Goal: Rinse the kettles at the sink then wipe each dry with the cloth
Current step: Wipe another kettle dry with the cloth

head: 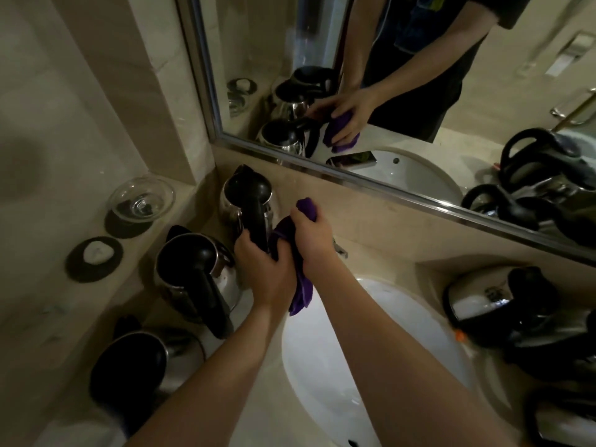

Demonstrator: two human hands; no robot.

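Forearms reach out over the white sink, whose basin is set into a beige counter. Nearest on the left side of the counter stands a steel kettle with a black lid, and just beyond it a second kettle with its black handle pointing toward the person. On the right side of the basin, more kettles are crowded together, dark and hard to tell apart.

Above the back of the basin the left hand has its fingers curled round the black handle of a third kettle, which stands upright on the counter just under the mirror. Right beside it, touching, the right hand grips a purple cloth in a closed fist; one end of the cloth sticks up above the knuckles and the rest hangs down over the basin.

Farther left, on a ledge by the wall, a white object lies on a dark coaster, and behind it a clear glass bowl rests on another coaster.
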